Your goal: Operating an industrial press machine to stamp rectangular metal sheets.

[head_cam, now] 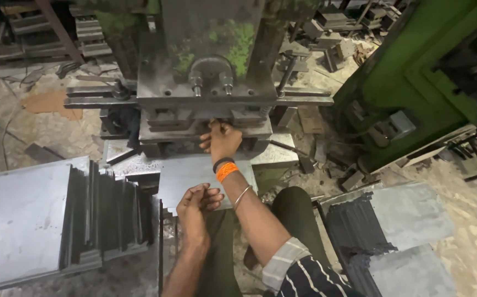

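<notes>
Two hands in play here: the right hand (pixel 220 140) up at the press, the left hand (pixel 194 206) low on the single metal sheet (pixel 186 173) lying across the bed. One grey press (pixel 211 66) dead centre, and one green machine (pixel 414 82) off to the side. Two bolts (pixel 211 83) stand on the press front. Two stacks of cut plates: the left stack (pixel 106 212) and the right stack (pixel 359 231); their plates are too tightly packed to count, perhaps dozens each.
</notes>
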